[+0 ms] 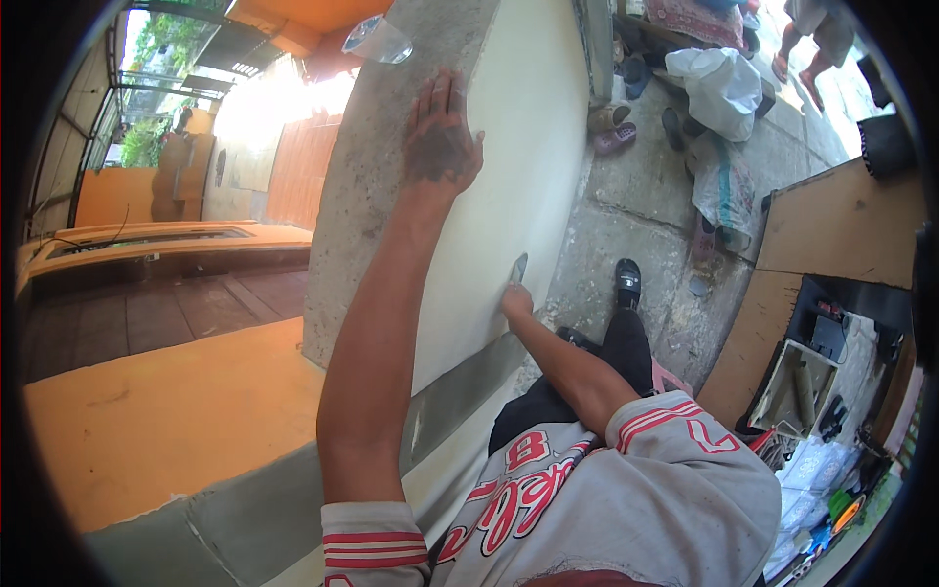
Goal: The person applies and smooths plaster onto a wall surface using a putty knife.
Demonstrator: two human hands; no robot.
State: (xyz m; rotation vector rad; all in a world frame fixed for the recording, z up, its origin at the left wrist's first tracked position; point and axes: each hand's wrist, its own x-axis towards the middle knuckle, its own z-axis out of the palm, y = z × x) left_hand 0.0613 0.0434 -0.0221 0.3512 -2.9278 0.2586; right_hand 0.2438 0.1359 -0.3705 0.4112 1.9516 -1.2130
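My left hand lies flat on the rough grey concrete ledge, fingers stretched out and thumb apart, with nothing in it. Dark marks show across its back. Below the ledge, my right hand is closed round the handle of a putty knife. Its small blade is up against the smooth off-white wall face; most of the handle is hidden in my fist. Farther along the ledge, beyond my left fingertips, a clear plastic cup leans over or lies on its side.
An orange wall stands at left. On the concrete floor at right are shoes, a white plastic bag and a second bag. A brown board and a tray sit farther right. Another person's legs show at the far right.
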